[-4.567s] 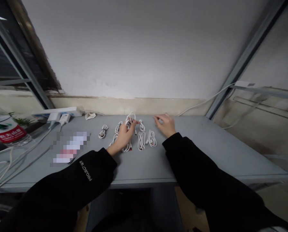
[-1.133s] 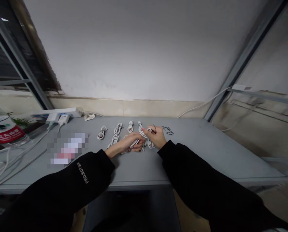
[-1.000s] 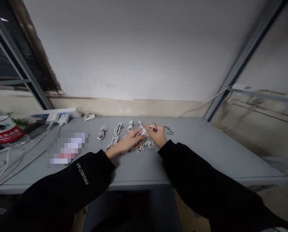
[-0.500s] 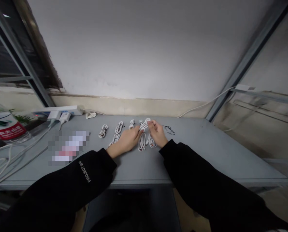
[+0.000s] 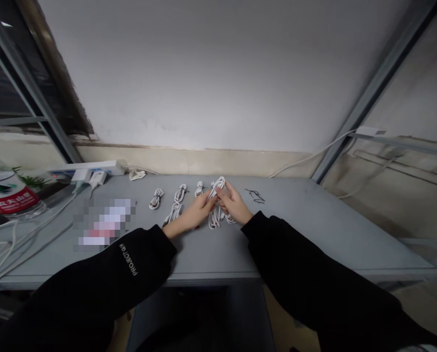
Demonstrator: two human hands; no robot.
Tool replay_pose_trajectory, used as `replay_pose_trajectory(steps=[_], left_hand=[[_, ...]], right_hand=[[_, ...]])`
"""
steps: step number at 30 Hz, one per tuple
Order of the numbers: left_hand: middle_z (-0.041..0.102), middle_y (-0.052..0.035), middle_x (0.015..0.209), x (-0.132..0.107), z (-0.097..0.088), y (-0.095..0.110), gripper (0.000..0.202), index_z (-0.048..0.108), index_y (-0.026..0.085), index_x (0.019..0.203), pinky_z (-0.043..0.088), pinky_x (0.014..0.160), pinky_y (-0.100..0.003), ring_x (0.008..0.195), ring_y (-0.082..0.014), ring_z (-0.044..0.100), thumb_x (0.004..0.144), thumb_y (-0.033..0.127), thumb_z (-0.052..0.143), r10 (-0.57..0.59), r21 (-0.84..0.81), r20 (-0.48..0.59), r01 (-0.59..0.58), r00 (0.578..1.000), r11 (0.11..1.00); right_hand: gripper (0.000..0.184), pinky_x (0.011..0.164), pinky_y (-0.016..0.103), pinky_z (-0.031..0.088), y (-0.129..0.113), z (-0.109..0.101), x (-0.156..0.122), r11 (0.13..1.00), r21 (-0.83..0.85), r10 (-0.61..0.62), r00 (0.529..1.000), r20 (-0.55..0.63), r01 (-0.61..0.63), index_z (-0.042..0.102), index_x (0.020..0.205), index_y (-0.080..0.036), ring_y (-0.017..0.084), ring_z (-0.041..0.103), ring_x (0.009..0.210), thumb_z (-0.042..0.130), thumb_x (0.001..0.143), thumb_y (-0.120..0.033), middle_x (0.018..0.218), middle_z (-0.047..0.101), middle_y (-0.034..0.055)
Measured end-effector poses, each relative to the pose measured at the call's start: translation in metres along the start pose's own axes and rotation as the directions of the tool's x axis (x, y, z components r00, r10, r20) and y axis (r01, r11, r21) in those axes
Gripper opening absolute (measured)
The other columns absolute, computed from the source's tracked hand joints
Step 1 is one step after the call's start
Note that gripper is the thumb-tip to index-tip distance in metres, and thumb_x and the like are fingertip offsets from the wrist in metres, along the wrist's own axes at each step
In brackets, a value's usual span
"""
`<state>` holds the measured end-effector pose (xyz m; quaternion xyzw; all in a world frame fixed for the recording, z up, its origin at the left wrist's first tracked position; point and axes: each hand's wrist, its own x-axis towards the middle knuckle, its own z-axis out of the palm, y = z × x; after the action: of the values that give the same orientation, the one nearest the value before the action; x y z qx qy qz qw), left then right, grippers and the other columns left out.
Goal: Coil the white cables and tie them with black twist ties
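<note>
Both of my hands meet over the middle of a grey table (image 5: 306, 230). My left hand (image 5: 196, 213) and my right hand (image 5: 233, 205) pinch a coiled white cable (image 5: 218, 186) between them, lifted a little off the table. Further white cable bundles lie in rows: one at the far left (image 5: 156, 198), one beside it (image 5: 181, 192), a small one (image 5: 200, 187), and more (image 5: 214, 220) under my hands. Thin black twist ties (image 5: 255, 195) lie just right of my right hand.
A white power strip (image 5: 90, 170) with chargers sits at the back left, with cables trailing off the left edge. A water bottle (image 5: 6, 195) stands at far left. A blurred flat item (image 5: 103, 222) lies left of the bundles. A metal frame post (image 5: 358, 107) rises at the right.
My hands have come together and lifted one coiled cable off the table. The black tie seen at my right fingers half a second ago no longer shows.
</note>
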<state>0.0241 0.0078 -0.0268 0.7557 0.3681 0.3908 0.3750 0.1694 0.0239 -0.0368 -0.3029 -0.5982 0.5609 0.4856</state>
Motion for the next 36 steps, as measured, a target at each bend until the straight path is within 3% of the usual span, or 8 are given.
replay_pose_trajectory(steps=[7, 12, 16, 20, 22, 24, 28, 36], left_hand=[[0.037, 0.0064, 0.058, 0.001, 0.001, -0.003, 0.024, 0.044, 0.020, 0.077, 0.026, 0.049, -0.023, 0.050, -0.0090, 0.030, 0.094, 0.037, 0.042, -0.099, -0.116, 0.060, 0.105, 0.993, 0.988], [0.036, 0.0060, 0.060, -0.001, -0.001, -0.005, 0.015, 0.041, 0.020, 0.073, 0.026, 0.050, -0.023, 0.053, -0.0091, 0.030, 0.086, 0.025, 0.045, -0.106, -0.106, 0.099, 0.116, 0.989, 0.988], [0.034, 0.0073, 0.058, -0.001, 0.000, -0.002, 0.010, 0.040, 0.020, 0.074, 0.022, 0.047, -0.022, 0.049, -0.0076, 0.028, 0.078, 0.022, 0.049, -0.097, -0.221, 0.126, 0.123, 0.987, 0.967], [0.030, 0.0099, 0.052, 0.001, 0.002, 0.007, 0.014, 0.038, 0.021, 0.075, 0.017, 0.043, -0.019, 0.042, -0.0055, 0.023, 0.073, 0.022, 0.052, -0.254, -0.427, 0.127, 0.283, 0.959, 0.859], [0.031, 0.0099, 0.051, 0.002, 0.001, 0.011, 0.016, 0.037, 0.021, 0.073, 0.016, 0.042, -0.018, 0.041, -0.0045, 0.022, 0.071, 0.021, 0.053, -0.291, -0.517, 0.097, 0.299, 0.952, 0.803], [0.032, 0.0093, 0.050, 0.004, -0.001, 0.013, 0.017, 0.036, 0.021, 0.070, 0.015, 0.041, -0.018, 0.040, -0.0041, 0.023, 0.072, 0.021, 0.053, -0.299, -0.567, 0.031, 0.264, 0.954, 0.780], [0.034, 0.0087, 0.052, 0.005, -0.002, 0.013, 0.020, 0.037, 0.021, 0.072, 0.017, 0.041, -0.018, 0.042, -0.0043, 0.027, 0.076, 0.023, 0.056, -0.264, -0.586, -0.081, 0.169, 0.961, 0.793], [0.034, 0.0086, 0.057, 0.004, 0.002, 0.010, 0.034, 0.034, 0.022, 0.075, 0.023, 0.045, -0.021, 0.046, -0.0052, 0.027, 0.085, 0.044, 0.057, -0.248, -0.454, -0.036, 0.205, 0.968, 0.867]], right_hand=[[0.058, 0.035, 0.018, 0.015, 0.004, -0.003, 0.004, 0.997, 0.063, 0.042, 0.999, 0.033, -0.044, 0.043, 0.106, -0.025, 0.003, 0.021, 0.035, 0.080, 0.069, -0.049, 0.049, 0.034, -0.0157], [0.075, 0.035, 0.019, 0.020, -0.003, -0.005, 0.003, 0.991, 0.028, 0.129, 0.992, -0.010, -0.129, 0.042, 0.122, -0.020, 0.003, 0.028, 0.039, 0.085, 0.063, -0.033, 0.061, 0.051, -0.0102], [0.080, 0.038, 0.021, 0.021, -0.012, -0.004, 0.000, 0.996, 0.012, 0.089, 0.995, -0.034, -0.089, 0.044, 0.127, -0.018, 0.004, 0.032, 0.044, 0.087, 0.060, -0.027, 0.068, 0.055, -0.0067], [0.062, 0.041, 0.021, 0.011, -0.021, -0.004, -0.002, 0.989, 0.109, 0.104, 0.994, -0.009, -0.103, 0.048, 0.123, -0.020, 0.005, 0.023, 0.043, 0.077, 0.073, -0.043, 0.058, 0.038, -0.0107], [0.053, 0.043, 0.022, 0.009, -0.022, -0.006, -0.001, 0.979, 0.165, 0.121, 0.993, -0.003, -0.119, 0.051, 0.122, -0.020, 0.005, 0.021, 0.044, 0.067, 0.079, -0.048, 0.058, 0.037, -0.0095], [0.051, 0.044, 0.022, 0.010, -0.020, -0.007, 0.001, 0.979, 0.180, 0.111, 0.993, -0.051, -0.100, 0.053, 0.124, -0.018, 0.006, 0.023, 0.045, 0.063, 0.080, -0.042, 0.060, 0.038, -0.0087], [0.047, 0.046, 0.023, 0.018, -0.011, -0.010, 0.006, 0.997, 0.074, 0.045, 0.989, -0.141, -0.035, 0.059, 0.121, -0.015, 0.006, 0.024, 0.047, 0.065, 0.078, -0.032, 0.057, 0.030, -0.0103], [0.019, 0.048, 0.023, 0.027, -0.014, -0.007, 0.005, 0.981, 0.176, -0.049, 0.979, -0.200, 0.085, 0.064, 0.098, -0.020, 0.008, 0.028, 0.052, 0.062, 0.080, -0.027, 0.062, 0.031, -0.0071]])
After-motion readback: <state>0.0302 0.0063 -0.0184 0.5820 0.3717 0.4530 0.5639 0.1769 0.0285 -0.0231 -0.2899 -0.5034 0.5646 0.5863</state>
